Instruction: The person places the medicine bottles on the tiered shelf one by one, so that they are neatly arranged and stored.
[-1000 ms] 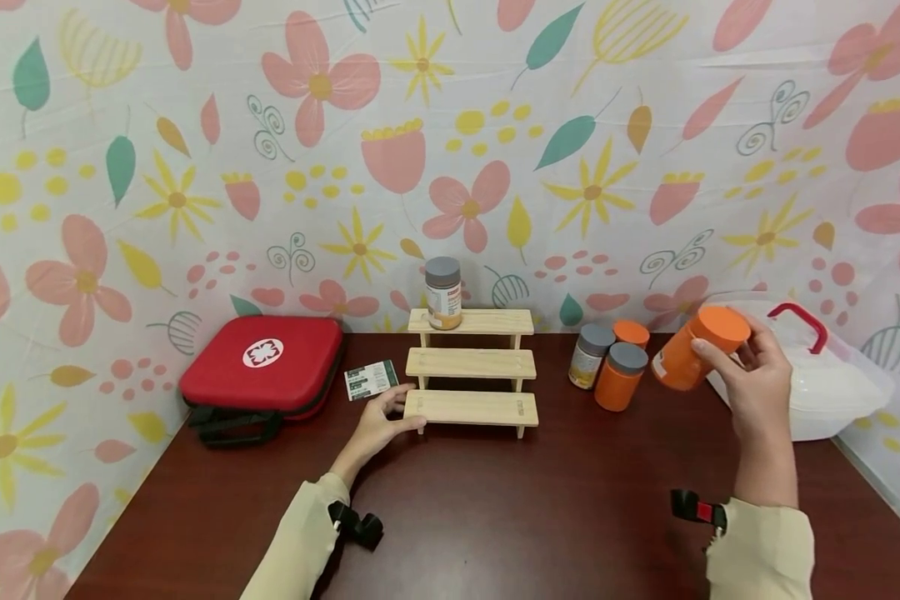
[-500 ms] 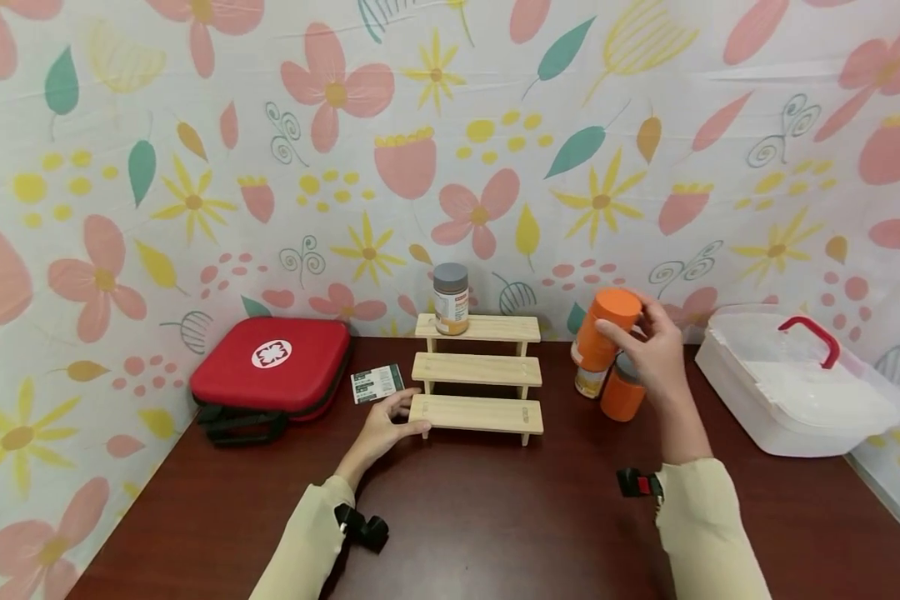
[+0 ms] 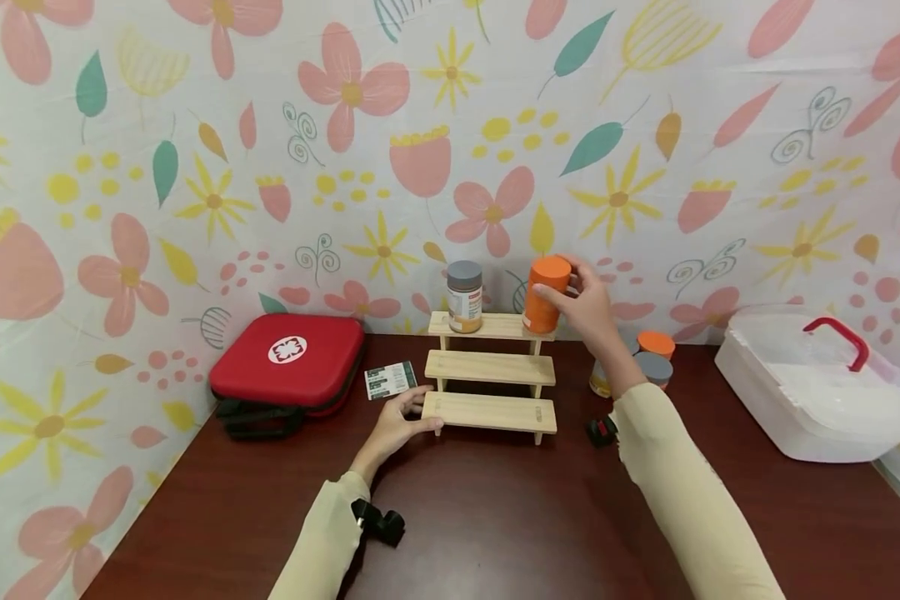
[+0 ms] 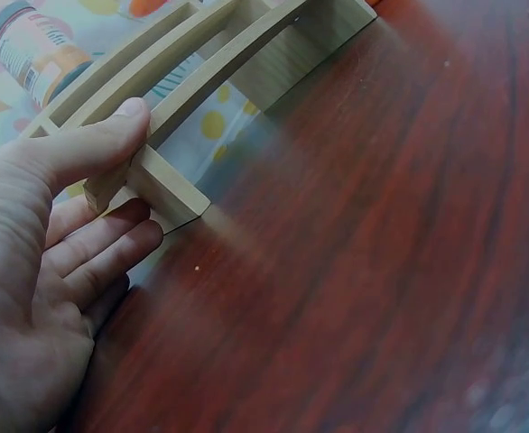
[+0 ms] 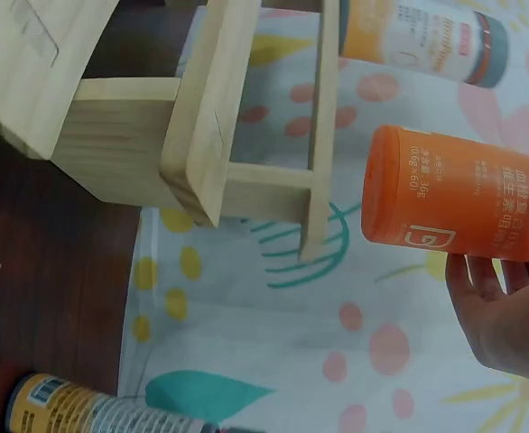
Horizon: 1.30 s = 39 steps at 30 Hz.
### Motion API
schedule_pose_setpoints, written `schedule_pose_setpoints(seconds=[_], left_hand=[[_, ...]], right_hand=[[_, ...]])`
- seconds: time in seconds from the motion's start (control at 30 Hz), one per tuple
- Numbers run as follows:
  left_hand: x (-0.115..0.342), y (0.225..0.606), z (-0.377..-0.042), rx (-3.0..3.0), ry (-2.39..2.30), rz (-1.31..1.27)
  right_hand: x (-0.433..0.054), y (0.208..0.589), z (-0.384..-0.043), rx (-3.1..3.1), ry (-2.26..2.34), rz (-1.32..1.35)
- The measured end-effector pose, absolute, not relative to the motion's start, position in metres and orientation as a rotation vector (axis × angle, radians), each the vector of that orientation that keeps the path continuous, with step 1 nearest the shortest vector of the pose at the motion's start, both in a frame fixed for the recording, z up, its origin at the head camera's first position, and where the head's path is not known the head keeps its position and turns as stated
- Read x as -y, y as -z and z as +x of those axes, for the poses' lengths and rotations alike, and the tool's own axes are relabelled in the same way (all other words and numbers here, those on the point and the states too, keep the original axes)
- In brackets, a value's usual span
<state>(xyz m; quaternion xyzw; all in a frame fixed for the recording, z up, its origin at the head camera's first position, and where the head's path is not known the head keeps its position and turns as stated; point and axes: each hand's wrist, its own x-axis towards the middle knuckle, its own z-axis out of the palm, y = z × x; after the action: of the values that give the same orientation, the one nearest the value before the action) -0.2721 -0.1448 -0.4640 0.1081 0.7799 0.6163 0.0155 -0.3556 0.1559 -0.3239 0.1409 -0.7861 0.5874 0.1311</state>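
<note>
A floral cloth (image 3: 435, 100) is covering the wall behind everything, and a dark reddish worktop (image 3: 495, 517) is spreading out below it. At my far right a pale lidded box (image 3: 810, 417) is sitting on the worktop, its red handle (image 3: 836, 337) arching over the top. At my left a red case (image 3: 285, 367) is lying flat, showing a white round emblem and a dark carrying strap toward me.

Between them a three-tier wooden rack (image 3: 489, 408) is standing. My left hand (image 3: 393, 427) is gripping the left end of its lowest tier, thumb on top and fingers curling beneath. My right hand (image 3: 588, 304) is holding an orange bottle (image 3: 544, 298), thumb on the near side and fingers around the far side. I am holding it nearly upright above the right end of the top tier; the right wrist view is showing a small gap under its base.

At the left of that same tier a grey-lidded bottle (image 3: 464, 300) is standing upright. Right of the rack, three more bottles (image 3: 656, 342) are clustering on the worktop, two grey-lidded and one orange-lidded, my forearm partly hiding them. Smallest of all, a printed card (image 3: 390, 379) is lying between the case and the rack.
</note>
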Motion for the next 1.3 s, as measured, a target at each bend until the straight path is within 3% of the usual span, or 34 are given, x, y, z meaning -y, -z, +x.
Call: schedule_pose_setpoints(seconds=[0.63, 1.3], left_hand=[[0.137, 0.455, -0.278, -2.432, -1.848, 0.398], [0.146, 0.463, -0.272, -2.434, -1.922, 0.346]], right_hand=[[-0.150, 0.335, -0.376, 2.279, -1.757, 0.377], [-0.148, 0.338, -0.364, 2.355, -1.809, 0.447]])
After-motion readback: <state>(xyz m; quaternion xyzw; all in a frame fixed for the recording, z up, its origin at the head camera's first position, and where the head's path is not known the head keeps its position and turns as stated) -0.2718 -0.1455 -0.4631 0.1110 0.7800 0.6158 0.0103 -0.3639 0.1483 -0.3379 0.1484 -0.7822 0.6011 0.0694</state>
